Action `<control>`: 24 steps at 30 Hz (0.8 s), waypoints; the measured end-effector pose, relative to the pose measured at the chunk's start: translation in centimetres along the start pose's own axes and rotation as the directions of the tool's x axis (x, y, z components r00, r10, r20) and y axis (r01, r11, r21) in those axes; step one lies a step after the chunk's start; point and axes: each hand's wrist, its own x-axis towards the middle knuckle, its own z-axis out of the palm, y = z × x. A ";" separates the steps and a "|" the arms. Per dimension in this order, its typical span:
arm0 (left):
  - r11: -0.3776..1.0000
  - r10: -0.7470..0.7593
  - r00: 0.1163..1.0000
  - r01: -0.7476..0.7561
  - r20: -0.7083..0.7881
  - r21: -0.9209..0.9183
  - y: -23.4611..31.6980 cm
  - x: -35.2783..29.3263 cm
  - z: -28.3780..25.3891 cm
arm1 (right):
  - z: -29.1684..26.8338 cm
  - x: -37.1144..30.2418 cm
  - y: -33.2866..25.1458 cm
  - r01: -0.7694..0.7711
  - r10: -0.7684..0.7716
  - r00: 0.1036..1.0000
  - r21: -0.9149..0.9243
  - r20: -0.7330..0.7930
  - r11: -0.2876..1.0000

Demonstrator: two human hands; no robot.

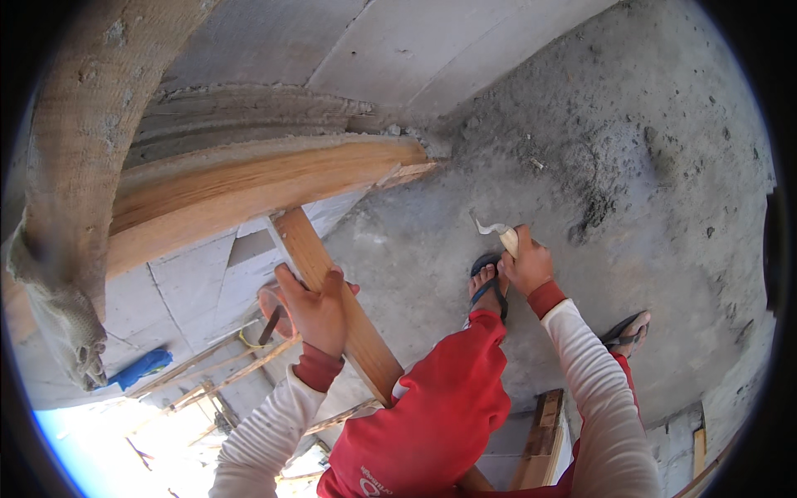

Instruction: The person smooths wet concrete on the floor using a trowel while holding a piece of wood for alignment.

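Across the upper left, a broad wooden beam [249, 178] runs nearly level along the grey block wall [390, 41], its right end stopping just short of the rough concrete floor [647, 149] that fills the right half of the view. Beneath that beam a narrower wooden plank [332, 295] is set at a slant: its long axis runs from upper left to lower right, the top end touching the underside of the beam and the lower end pointing down toward the person's red-clad knee [440, 407]. Around the plank's middle the left hand [314, 311] is wrapped, fingers curled over the upper edge and the thumb on the near side, gripping it firmly. To the right, well apart from the plank, the right hand [525, 266] is closed around the pale wooden handle of a small tool [501, 235], whose thin curved metal end points up and left. Just beside that hand a foot in a blue sandal [488, 286] rests on the floor.
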 end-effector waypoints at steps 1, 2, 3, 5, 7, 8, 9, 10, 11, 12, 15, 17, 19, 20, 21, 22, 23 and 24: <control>1.000 -0.001 1.000 0.001 0.011 -0.013 -0.2 0.1 0.0 | 0.5 -0.1 1.0 0.037 -0.037 0.999 0.025 -0.026 0.999; 1.000 -0.005 1.000 0.005 0.023 -0.002 -0.1 0.0 0.3 | 1.1 0.1 2.8 -0.052 0.053 0.999 -0.045 0.012 0.998; 1.000 -0.006 0.999 0.005 0.040 0.005 0.4 0.0 1.0 | 1.6 0.9 5.3 -0.141 0.147 0.989 -0.119 0.036 0.983; 0.999 -0.017 0.999 0.016 0.029 0.034 0.6 0.0 0.7 | 0.7 2.9 5.5 -0.243 0.268 0.958 -0.205 0.103 0.948; 0.997 -0.035 0.999 0.035 -0.011 0.063 0.3 -0.1 -0.2 | -0.3 1.6 2.1 -0.201 0.223 0.967 -0.167 0.121 0.965; 0.998 -0.034 0.999 0.035 -0.011 0.046 0.0 -0.2 -0.3 | -0.2 0.3 1.2 -0.197 0.219 0.966 -0.160 0.135 0.967; 0.999 -0.034 0.999 0.035 -0.012 0.030 -0.1 -0.3 -0.4 | 0.3 -0.2 0.6 -0.200 0.216 0.970 -0.130 0.116 0.971; 1.000 -0.021 1.000 0.021 -0.010 0.008 0.1 -0.3 0.0 | 0.2 -0.2 0.3 -0.201 0.210 0.974 -0.096 0.083 0.975; 1.000 -0.021 1.000 0.021 -0.003 0.017 0.4 -0.3 0.3 | 0.2 -0.2 0.3 -0.200 0.204 0.978 -0.062 0.050 0.978; 0.999 -0.022 1.000 0.021 0.003 0.026 0.7 -0.3 0.5 | 0.7 0.5 1.8 -0.206 0.214 0.974 -0.104 0.068 0.973; 0.999 -0.018 1.000 0.017 0.014 0.034 0.8 0.0 1.2 | 1.4 2.5 5.2 -0.233 0.243 0.969 -0.161 0.045 0.959; 0.999 -0.028 1.000 0.028 -0.014 0.037 0.3 -0.3 0.3 | 0.6 1.8 2.0 -0.210 0.211 0.977 -0.121 -0.006 0.970; 1.000 -0.019 1.000 0.019 -0.015 0.019 0.3 -0.3 0.1 | -0.2 1.3 0.4 -0.231 0.231 0.970 0.008 -0.074 0.973; 1.000 -0.019 1.000 0.019 -0.017 0.021 0.3 -0.3 0.2 | -0.5 1.4 0.2 -0.236 0.243 0.963 0.075 -0.113 0.969; 0.999 -0.020 1.000 0.020 -0.019 0.024 0.4 -0.3 0.3 | -0.2 1.4 0.7 -0.195 0.198 0.976 0.039 -0.095 0.980; 1.000 -0.017 1.000 0.018 -0.006 0.025 0.5 -0.2 0.6 | 0.2 1.4 1.7 -0.165 0.165 0.983 0.002 -0.087 0.986; 1.000 -0.020 1.000 0.020 0.012 0.015 0.3 -0.1 0.5 | 0.7 1.2 2.6 -0.131 0.128 0.989 -0.032 -0.068 0.991; 1.000 -0.023 0.999 0.023 0.030 0.005 0.0 0.1 0.2 | 0.9 1.2 3.8 -0.143 0.141 0.990 -0.070 -0.031 0.987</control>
